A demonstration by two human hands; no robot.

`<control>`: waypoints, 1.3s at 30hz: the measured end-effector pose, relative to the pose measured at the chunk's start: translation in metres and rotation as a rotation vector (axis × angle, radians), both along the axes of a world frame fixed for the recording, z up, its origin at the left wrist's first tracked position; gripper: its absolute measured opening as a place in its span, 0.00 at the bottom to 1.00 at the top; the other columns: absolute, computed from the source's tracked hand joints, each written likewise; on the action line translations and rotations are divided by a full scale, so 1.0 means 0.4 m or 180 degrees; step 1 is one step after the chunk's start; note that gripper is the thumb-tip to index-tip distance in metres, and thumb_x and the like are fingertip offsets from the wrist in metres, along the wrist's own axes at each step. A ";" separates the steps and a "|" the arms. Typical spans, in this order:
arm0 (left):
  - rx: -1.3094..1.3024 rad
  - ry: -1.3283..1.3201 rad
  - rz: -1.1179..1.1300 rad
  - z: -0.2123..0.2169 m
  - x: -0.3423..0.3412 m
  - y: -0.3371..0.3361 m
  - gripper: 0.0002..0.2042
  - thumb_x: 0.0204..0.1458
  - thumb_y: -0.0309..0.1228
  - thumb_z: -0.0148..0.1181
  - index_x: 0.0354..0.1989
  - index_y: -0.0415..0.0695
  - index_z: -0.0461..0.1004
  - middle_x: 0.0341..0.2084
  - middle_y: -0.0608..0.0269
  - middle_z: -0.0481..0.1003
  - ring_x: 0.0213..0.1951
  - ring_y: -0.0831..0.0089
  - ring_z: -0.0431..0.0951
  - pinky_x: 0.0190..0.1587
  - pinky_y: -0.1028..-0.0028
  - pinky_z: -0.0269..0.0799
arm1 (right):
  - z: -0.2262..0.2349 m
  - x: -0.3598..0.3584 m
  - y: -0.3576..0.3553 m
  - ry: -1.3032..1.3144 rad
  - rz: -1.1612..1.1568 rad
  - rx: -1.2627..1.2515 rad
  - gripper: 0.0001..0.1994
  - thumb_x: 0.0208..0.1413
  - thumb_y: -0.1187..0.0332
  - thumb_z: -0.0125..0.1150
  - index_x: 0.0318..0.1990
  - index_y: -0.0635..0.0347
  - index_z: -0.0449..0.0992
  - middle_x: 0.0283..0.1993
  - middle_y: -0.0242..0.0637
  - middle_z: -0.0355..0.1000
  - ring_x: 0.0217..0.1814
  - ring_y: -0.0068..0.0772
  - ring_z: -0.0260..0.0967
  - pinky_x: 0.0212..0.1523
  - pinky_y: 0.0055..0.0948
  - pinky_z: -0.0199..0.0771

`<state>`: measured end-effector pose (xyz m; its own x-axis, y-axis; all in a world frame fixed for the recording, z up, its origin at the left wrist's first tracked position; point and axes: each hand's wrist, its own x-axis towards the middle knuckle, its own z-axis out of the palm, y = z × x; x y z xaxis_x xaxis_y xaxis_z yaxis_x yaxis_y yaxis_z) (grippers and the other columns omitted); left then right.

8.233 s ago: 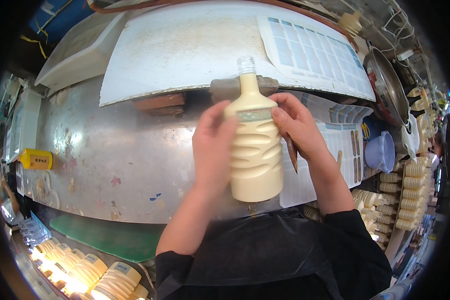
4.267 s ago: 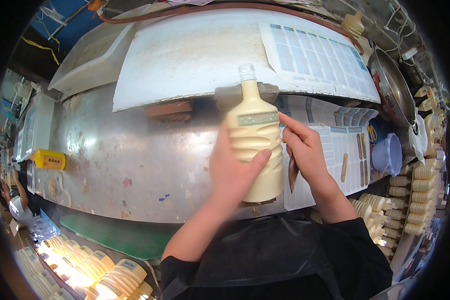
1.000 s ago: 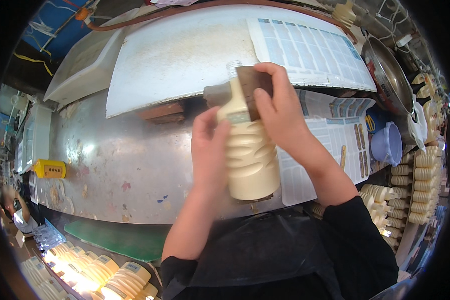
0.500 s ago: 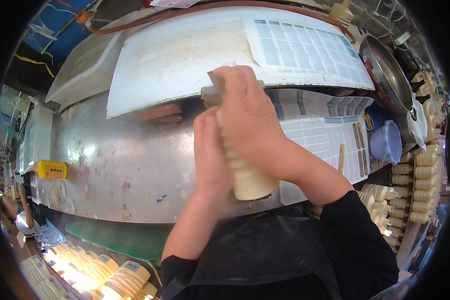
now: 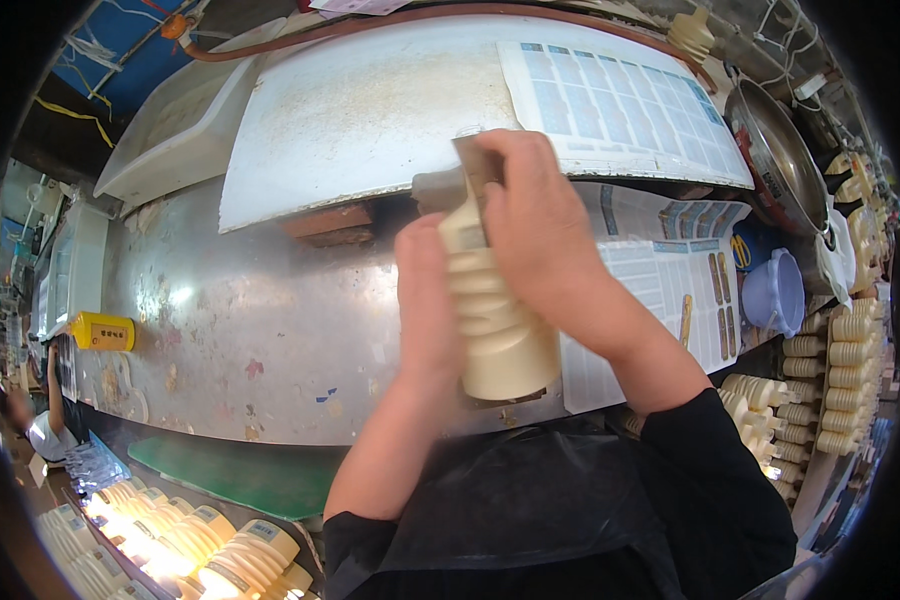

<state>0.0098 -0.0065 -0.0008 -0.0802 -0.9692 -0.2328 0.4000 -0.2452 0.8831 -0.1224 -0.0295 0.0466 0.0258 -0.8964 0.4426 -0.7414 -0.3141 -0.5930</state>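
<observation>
A cream ribbed bottle (image 5: 510,350) stands tilted in front of me, its narrow neck pointing away. My left hand (image 5: 425,290) is closed along its left side, the fingers partly hidden and blurred. At the bottle's neck, my right hand (image 5: 545,215) pinches a thin, dark brownish-grey flat piece (image 5: 478,165); its exact kind does not show. A small grey patch (image 5: 471,236) is visible on the bottle's shoulder. Just behind the neck there is a blurred grey block-like thing (image 5: 437,188).
Below the white board (image 5: 370,110) runs a stained metal table (image 5: 220,330). Patterned transfer sheets (image 5: 610,95) lie on the board and at right. Around are a yellow squeeze bottle (image 5: 103,331), a lilac bucket (image 5: 773,292), a metal pan (image 5: 780,145) and several cream bottles (image 5: 250,560).
My right hand has shifted right, off the bottle's shoulder, with the flat piece in its fingers. More of the neck and upper ribs shows. The left hand stays against the side.
</observation>
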 end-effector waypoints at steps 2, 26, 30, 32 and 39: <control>0.0008 -0.0682 -0.0150 -0.010 -0.012 -0.011 0.23 0.69 0.47 0.49 0.62 0.41 0.64 0.51 0.57 0.73 0.52 0.70 0.73 0.57 0.68 0.70 | -0.023 -0.055 -0.006 -0.0331 -0.0002 0.0025 0.19 0.63 0.74 0.50 0.62 0.61 0.62 0.57 0.52 0.65 0.57 0.56 0.68 0.59 0.45 0.69; -0.1720 -0.3461 -0.0242 0.010 -0.021 0.071 0.35 0.59 0.39 0.58 0.74 0.40 0.56 0.70 0.38 0.54 0.66 0.45 0.63 0.67 0.56 0.61 | -0.121 -0.158 -0.011 -0.1195 0.0126 -0.0120 0.20 0.64 0.75 0.53 0.63 0.64 0.63 0.60 0.47 0.66 0.63 0.46 0.66 0.65 0.39 0.65; -0.1795 -0.3718 -0.0508 0.012 -0.019 0.086 0.44 0.52 0.39 0.65 0.76 0.41 0.49 0.71 0.33 0.48 0.69 0.38 0.58 0.69 0.53 0.59 | -0.126 -0.161 -0.011 -0.1092 0.0104 -0.0264 0.20 0.65 0.75 0.53 0.64 0.64 0.63 0.59 0.44 0.67 0.62 0.41 0.66 0.65 0.37 0.65; -0.1687 -0.3525 -0.0553 0.011 -0.018 0.087 0.45 0.52 0.38 0.65 0.77 0.41 0.47 0.72 0.33 0.49 0.71 0.38 0.56 0.69 0.52 0.58 | -0.101 -0.163 -0.008 -0.1246 0.0140 -0.0228 0.21 0.63 0.76 0.53 0.63 0.64 0.63 0.61 0.49 0.65 0.64 0.49 0.65 0.65 0.41 0.65; -0.1589 -0.3473 -0.0554 0.001 -0.013 0.087 0.49 0.52 0.38 0.65 0.76 0.34 0.40 0.71 0.33 0.51 0.71 0.39 0.55 0.70 0.53 0.57 | -0.114 -0.142 0.002 -0.1386 0.0039 -0.0001 0.21 0.65 0.75 0.52 0.64 0.63 0.64 0.61 0.44 0.67 0.62 0.39 0.67 0.64 0.35 0.66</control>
<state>0.0047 0.0285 -0.0004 -0.2130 -0.9674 0.1370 -0.6179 0.2420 0.7481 -0.1790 -0.0287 0.0008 -0.1526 -0.8971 0.4147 -0.4183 -0.3215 -0.8495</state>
